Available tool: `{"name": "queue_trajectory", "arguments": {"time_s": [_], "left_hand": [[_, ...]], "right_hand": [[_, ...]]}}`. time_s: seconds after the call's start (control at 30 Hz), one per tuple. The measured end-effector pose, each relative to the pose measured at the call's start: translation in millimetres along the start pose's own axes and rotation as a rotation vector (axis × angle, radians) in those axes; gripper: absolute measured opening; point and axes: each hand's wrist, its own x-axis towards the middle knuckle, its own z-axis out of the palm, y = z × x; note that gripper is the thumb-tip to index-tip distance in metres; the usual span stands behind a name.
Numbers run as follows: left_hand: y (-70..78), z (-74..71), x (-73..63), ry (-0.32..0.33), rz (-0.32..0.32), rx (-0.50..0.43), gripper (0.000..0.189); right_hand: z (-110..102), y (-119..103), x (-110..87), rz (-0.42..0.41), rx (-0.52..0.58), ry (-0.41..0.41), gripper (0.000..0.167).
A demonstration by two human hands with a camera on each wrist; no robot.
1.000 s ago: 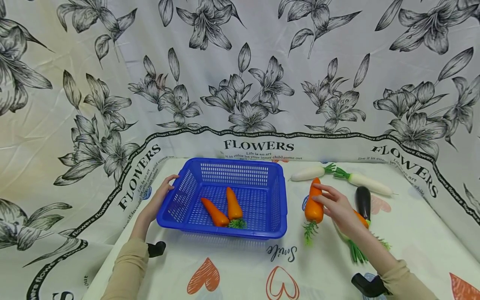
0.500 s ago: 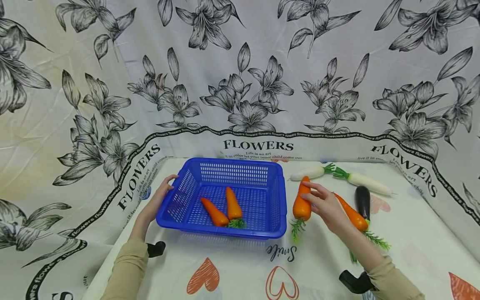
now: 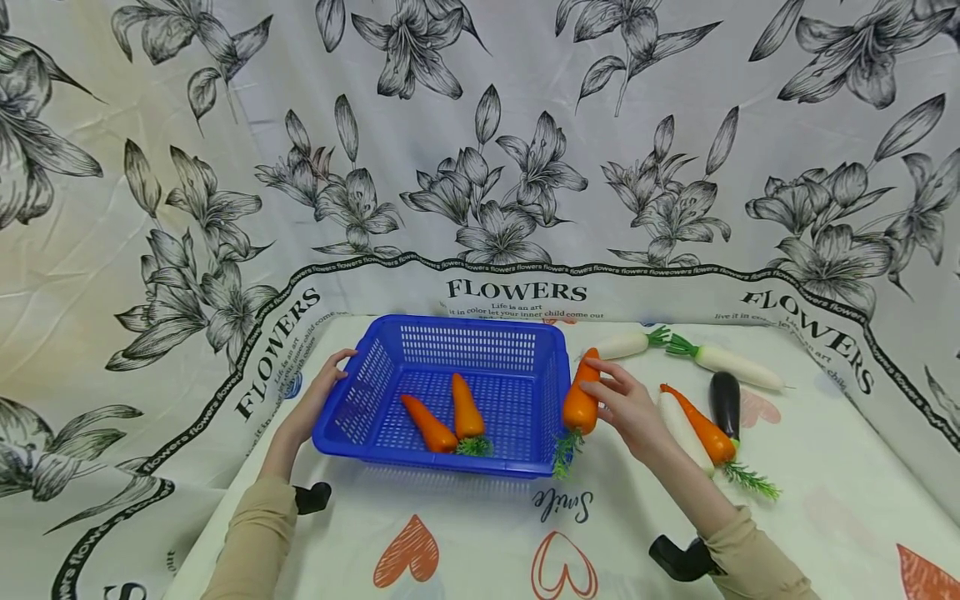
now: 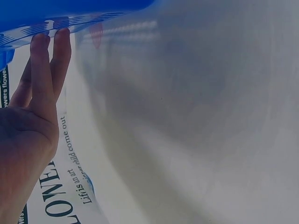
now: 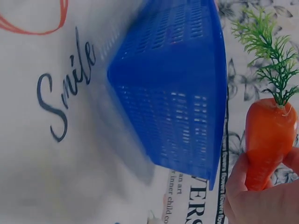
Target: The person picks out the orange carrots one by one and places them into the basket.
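Note:
My right hand [image 3: 630,417] pinches an orange carrot [image 3: 580,407] with green leafy tops between thumb and fingers. In the head view the carrot overlaps the right rim of the blue plastic basket [image 3: 442,463]; in the right wrist view it hangs beside the rim, above table height, leaves [image 5: 275,60] upward in that view. My left hand [image 3: 318,392] touches the basket's left side, its fairly straight fingers [image 4: 43,70] reaching the wall just under the rim in the left wrist view. Inside the basket lie two carrots, one on the left [image 3: 429,425] and one on the right [image 3: 467,408].
Right of the basket lie a white radish [image 3: 618,346] at the back, another radish [image 3: 738,367] farther right, and a dark eggplant [image 3: 724,404]. Closer by, a carrot [image 3: 705,429] lies against a third white radish [image 3: 681,429]. A flower-printed cloth [image 3: 517,208] hangs behind.
My right hand has carried the carrot leftward from over the table to the basket's right rim, uncovering the carrot and radish behind it. The left hand and basket have stayed put.

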Motion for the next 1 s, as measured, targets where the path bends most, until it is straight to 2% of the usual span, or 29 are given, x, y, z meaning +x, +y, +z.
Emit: {"name": "queue_trajectory", "arguments": {"time_s": [0.27,0.57,0.73,1.0], "left_hand": [[18.6,6.0,-9.8,-0.004,-0.020,-0.022,0.052],[-0.7,0.4,1.7,0.004,-0.007,0.008,0.051],[-2.4,-0.2,1.7,0.010,-0.009,0.004,0.051],[-1.5,0.3,1.3,0.008,-0.004,0.002,0.052]], "right_hand": [[17.4,-1.4,6.4,0.005,0.050,-0.002,0.054],[33.8,-3.8,17.6,0.029,0.115,0.022,0.055],[39.2,-4.9,24.8,0.018,0.143,0.016,0.054],[50.4,-5.7,32.2,-0.046,0.154,0.004,0.053]]}}
